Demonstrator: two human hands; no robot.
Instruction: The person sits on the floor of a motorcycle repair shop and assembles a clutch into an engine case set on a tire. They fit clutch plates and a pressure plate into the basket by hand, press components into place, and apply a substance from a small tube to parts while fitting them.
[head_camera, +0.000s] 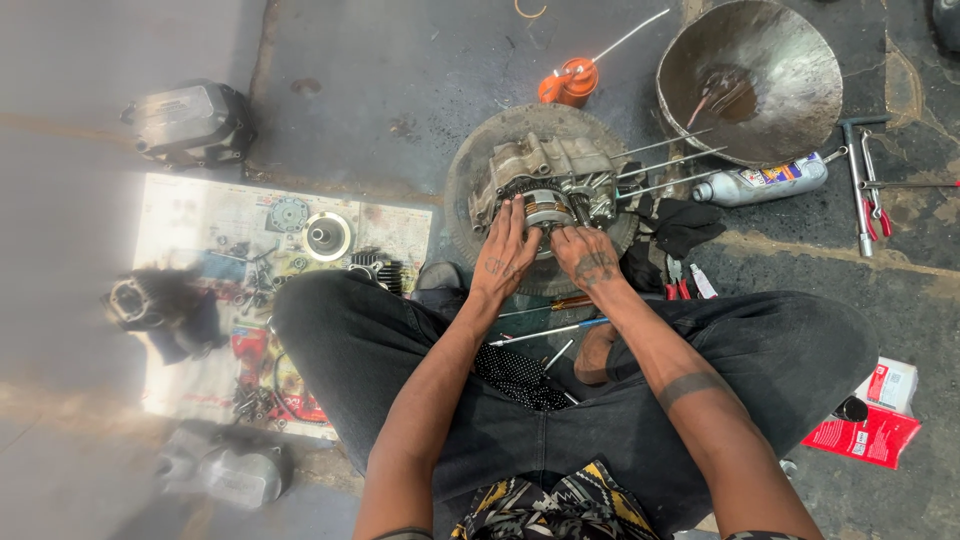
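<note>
An engine crankcase (545, 160) lies on a round grey tyre-like base (480, 160) on the floor before me. Long metal studs (665, 160) stick out of it to the right. A round stator part with copper windings (545, 208) sits in its near side. My left hand (508, 250) rests flat against the left of that round part, fingers pointing up. My right hand (585, 255) presses its right side with the fingers curled. Both hands hold the round part between them. I sit cross-legged in black trousers.
A large metal bowl with dark oil (750, 75) stands at the upper right, a plastic bottle (765, 182) and wrenches (860, 180) beside it. An orange oil can (570, 82) lies behind. Engine parts lie on newspaper (200, 220) to the left. Screwdrivers (545, 330) rest on my lap.
</note>
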